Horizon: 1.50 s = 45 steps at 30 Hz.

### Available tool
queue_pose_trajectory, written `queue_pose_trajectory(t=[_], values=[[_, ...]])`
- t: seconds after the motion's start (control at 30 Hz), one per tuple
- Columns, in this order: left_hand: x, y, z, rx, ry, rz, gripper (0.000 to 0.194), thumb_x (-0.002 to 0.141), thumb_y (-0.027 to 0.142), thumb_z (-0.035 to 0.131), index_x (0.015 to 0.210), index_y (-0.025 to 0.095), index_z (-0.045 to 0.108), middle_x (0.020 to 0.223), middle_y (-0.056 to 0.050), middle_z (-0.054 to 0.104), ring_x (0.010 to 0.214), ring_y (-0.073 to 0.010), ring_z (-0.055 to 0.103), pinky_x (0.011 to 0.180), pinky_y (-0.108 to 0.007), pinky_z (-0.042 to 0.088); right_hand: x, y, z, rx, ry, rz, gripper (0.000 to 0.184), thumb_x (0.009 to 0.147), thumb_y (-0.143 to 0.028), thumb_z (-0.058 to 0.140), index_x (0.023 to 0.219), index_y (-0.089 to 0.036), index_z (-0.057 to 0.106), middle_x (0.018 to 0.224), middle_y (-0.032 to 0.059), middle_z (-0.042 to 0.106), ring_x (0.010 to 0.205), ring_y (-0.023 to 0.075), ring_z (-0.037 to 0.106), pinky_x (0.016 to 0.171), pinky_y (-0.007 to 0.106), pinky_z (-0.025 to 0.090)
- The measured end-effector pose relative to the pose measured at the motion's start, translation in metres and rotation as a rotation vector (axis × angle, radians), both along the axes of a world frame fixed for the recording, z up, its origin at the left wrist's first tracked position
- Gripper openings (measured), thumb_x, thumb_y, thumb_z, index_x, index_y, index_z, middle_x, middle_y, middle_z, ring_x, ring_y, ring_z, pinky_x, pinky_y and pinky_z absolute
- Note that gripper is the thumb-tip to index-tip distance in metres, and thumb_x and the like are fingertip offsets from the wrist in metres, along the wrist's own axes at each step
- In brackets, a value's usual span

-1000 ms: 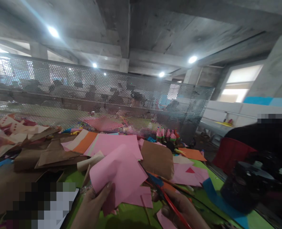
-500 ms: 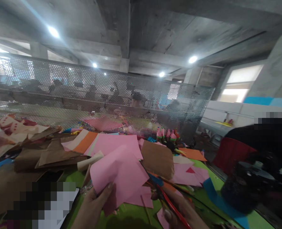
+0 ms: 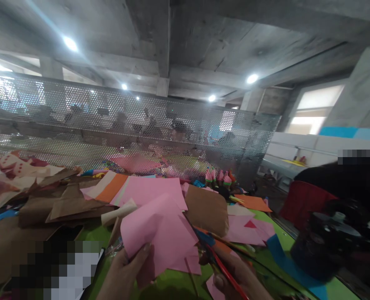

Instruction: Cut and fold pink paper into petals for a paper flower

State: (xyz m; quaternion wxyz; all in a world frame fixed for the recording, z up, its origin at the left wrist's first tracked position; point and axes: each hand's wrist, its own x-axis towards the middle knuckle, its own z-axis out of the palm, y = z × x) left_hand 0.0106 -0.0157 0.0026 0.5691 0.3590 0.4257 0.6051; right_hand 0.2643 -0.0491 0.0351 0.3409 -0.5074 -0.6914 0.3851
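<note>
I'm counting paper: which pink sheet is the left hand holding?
The curled pink sheet in front, gripped near its lower left by the left hand; the other pink sheets lie around it, outside that grip.

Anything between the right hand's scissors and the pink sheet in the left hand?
Nothing visible stands between the red-handled scissors in the right hand and the near right edge of the pink sheet in the left hand. Whether they touch is hard to tell.
</note>
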Motion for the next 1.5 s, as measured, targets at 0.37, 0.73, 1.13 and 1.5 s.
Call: queue_pose_trajectory(t=[0.37, 0.73, 1.13, 1.5], values=[[0.002, -0.005, 0.011, -0.013, -0.061, 0.006, 0.046, 0.047, 0.043, 0.087, 0.076, 0.009, 0.075, 0.069, -0.011, 0.073, 0.06, -0.024, 0.067, 0.045, -0.025, 0.053, 0.007, 0.005, -0.003, 0.092, -0.068, 0.029, 0.058, 0.075, -0.069, 0.054, 0.098, -0.017, 0.063, 0.081, 0.005, 0.058, 0.051, 0.0101, 0.043, 0.043, 0.021, 0.034], [0.003, -0.004, 0.012, -0.037, -0.085, 0.026, 0.052, 0.043, 0.042, 0.089, 0.083, 0.01, 0.076, 0.071, -0.011, 0.074, 0.072, -0.0281, 0.07, 0.058, -0.03, 0.059, 0.007, 0.006, -0.01, 0.103, 0.0, -0.012, 0.064, 0.072, -0.071, 0.057, 0.106, -0.017, 0.067, 0.085, 0.007, 0.061, 0.051, 0.0096, 0.044, 0.046, 0.021, 0.038], [0.004, -0.003, 0.006, -0.019, -0.102, -0.004, 0.046, 0.049, 0.041, 0.088, 0.08, 0.01, 0.075, 0.069, -0.01, 0.073, 0.049, -0.0186, 0.064, 0.05, -0.029, 0.056, 0.003, 0.007, -0.015, 0.053, 0.098, -0.035, 0.066, 0.069, -0.071, 0.059, 0.11, -0.02, 0.062, 0.079, 0.0028, 0.054, 0.046, 0.0059, 0.024, 0.044, 0.022, 0.026], [0.005, -0.001, -0.001, 0.0, -0.057, 0.021, 0.044, 0.05, 0.045, 0.086, 0.076, 0.011, 0.074, 0.071, -0.009, 0.072, 0.064, -0.0206, 0.065, 0.059, -0.027, 0.056, 0.0, 0.007, -0.013, 0.082, 0.08, -0.051, 0.061, 0.068, -0.074, 0.058, 0.088, -0.017, 0.064, 0.081, 0.0043, 0.055, 0.049, 0.0071, 0.034, 0.044, 0.02, 0.032]])
